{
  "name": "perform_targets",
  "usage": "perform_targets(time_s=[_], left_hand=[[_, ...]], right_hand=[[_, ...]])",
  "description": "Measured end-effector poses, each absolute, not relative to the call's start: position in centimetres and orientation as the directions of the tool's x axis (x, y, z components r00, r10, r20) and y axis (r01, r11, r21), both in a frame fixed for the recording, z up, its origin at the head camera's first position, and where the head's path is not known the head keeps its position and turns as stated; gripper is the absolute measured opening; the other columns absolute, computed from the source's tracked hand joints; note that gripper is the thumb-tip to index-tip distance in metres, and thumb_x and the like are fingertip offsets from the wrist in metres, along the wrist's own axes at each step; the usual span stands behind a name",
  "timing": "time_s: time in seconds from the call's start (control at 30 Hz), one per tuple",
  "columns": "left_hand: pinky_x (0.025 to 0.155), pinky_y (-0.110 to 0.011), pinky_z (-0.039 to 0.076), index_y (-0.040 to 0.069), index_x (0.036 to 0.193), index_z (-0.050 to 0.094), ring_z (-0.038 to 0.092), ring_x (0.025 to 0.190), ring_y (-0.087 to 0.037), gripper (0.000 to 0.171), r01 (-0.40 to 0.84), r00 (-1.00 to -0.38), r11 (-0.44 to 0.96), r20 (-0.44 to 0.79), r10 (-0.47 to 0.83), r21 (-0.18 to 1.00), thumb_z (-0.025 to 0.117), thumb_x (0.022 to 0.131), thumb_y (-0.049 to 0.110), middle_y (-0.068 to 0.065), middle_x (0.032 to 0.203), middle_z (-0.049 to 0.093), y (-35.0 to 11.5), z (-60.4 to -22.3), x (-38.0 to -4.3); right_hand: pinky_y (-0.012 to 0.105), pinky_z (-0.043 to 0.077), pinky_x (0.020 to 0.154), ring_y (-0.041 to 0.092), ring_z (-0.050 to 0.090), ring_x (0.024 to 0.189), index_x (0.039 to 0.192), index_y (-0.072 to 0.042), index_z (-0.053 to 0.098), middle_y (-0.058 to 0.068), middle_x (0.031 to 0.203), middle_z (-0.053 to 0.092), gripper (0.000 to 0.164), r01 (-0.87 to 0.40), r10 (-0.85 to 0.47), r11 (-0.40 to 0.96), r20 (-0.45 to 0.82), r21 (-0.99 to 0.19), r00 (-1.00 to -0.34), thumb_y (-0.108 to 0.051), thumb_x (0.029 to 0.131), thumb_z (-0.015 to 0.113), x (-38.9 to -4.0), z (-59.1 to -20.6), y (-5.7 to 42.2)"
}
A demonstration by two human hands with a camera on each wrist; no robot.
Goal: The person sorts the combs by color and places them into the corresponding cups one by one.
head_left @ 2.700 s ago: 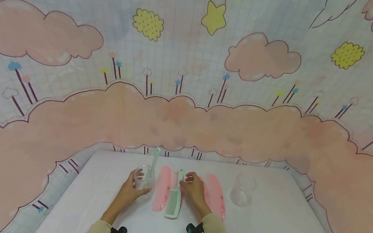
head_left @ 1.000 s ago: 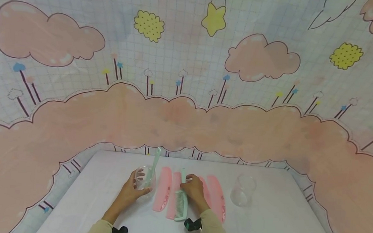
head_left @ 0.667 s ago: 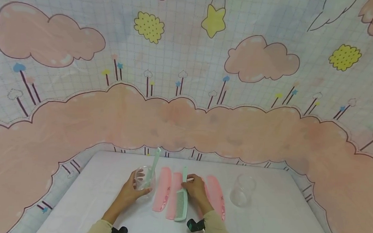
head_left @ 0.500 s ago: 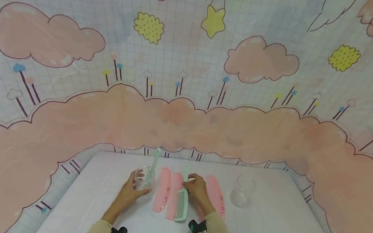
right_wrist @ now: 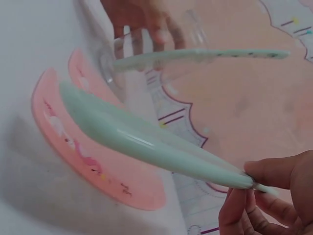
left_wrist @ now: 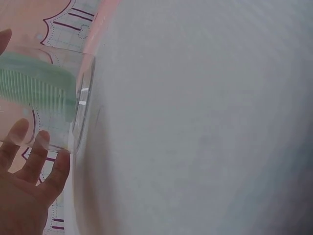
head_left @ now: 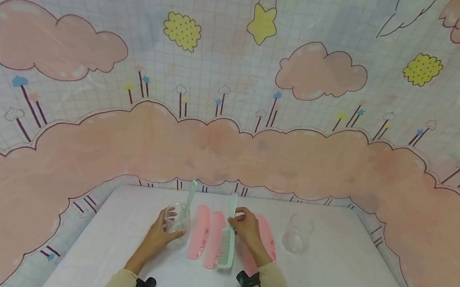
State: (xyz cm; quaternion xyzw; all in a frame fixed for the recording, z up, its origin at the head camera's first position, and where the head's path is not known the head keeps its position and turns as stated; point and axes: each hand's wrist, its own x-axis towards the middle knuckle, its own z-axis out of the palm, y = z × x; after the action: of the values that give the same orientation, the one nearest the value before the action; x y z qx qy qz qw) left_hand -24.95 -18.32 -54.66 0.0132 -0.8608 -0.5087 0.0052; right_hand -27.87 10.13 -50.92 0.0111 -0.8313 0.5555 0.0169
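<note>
A clear plastic cup (head_left: 171, 219) stands on the white table, and my left hand (head_left: 158, 234) grips it with thumb and fingers around its side. Inside leans a mint-green comb (head_left: 189, 200), handle up; its toothed end shows through the wall in the left wrist view. My right hand (head_left: 247, 227) pinches a second mint-green comb (head_left: 227, 248) by the handle, teeth end downward. In the right wrist view this comb slants above two pink combs. These pink combs, one on the left (head_left: 199, 232) and one beside it (head_left: 214, 240), lie side by side between my hands.
More pink comb pieces lie under and beside my right wrist, one at the right (head_left: 266, 235). Another clear cup (head_left: 297, 233) stands farther right. A patterned backdrop (head_left: 229, 152) rises behind the table (head_left: 337, 266).
My right hand has taken hold of the second green comb's handle and moved it up and to the right, off its earlier slant across the pink combs. The left hand stays on the cup.
</note>
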Motion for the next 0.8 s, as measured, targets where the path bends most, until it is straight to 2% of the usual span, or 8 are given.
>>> perform_targets(time_s=[0.23,0.4,0.57,0.8], left_hand=[[0.108,-0.064,0.036,0.018,0.152,0.022,0.036,0.139,-0.05,0.095,-0.015,-1.0,0.476,-0.004,-0.026,0.88,0.08,0.08,0.041,-0.014,0.152,0.041,-18.3,-54.7,-24.8],[0.108,-0.064,0.036,0.017,0.151,0.023,0.037,0.138,-0.05,0.095,-0.009,-1.0,0.48,0.005,-0.028,0.877,0.08,0.079,0.042,-0.014,0.152,0.041,-18.4,-54.8,-24.7],[0.108,-0.064,0.036,0.018,0.151,0.023,0.038,0.138,-0.05,0.094,-0.005,-1.0,0.48,0.008,-0.027,0.877,0.079,0.08,0.04,-0.014,0.152,0.041,-18.4,-54.9,-24.7],[0.107,-0.064,0.037,0.017,0.151,0.022,0.038,0.138,-0.05,0.095,-0.009,-0.999,0.486,0.007,-0.032,0.874,0.079,0.08,0.041,-0.014,0.151,0.041,-18.2,-54.7,-24.5]], right_hand=[[0.026,0.055,0.056,0.011,0.063,0.068,0.117,-0.002,0.06,0.012,0.085,0.068,0.032,-0.081,0.027,0.341,0.096,-0.936,-0.995,-0.011,0.087,0.071,-27.2,-49.0,10.6],[0.038,0.059,0.059,0.012,0.063,0.067,0.118,-0.002,0.061,0.014,0.084,0.068,0.034,-0.132,0.022,0.288,0.144,-0.948,-0.989,-0.009,0.087,0.072,-26.8,-47.7,10.7],[0.039,0.059,0.06,0.013,0.064,0.067,0.117,-0.004,0.061,0.014,0.084,0.068,0.033,-0.156,0.028,0.256,0.169,-0.954,-0.985,-0.009,0.086,0.073,-26.3,-46.5,10.7],[0.042,0.06,0.062,0.015,0.063,0.069,0.121,-0.001,0.059,0.017,0.089,0.068,0.037,-0.179,0.026,0.21,0.188,-0.961,-0.982,-0.01,0.088,0.072,-25.6,-45.4,10.8]])
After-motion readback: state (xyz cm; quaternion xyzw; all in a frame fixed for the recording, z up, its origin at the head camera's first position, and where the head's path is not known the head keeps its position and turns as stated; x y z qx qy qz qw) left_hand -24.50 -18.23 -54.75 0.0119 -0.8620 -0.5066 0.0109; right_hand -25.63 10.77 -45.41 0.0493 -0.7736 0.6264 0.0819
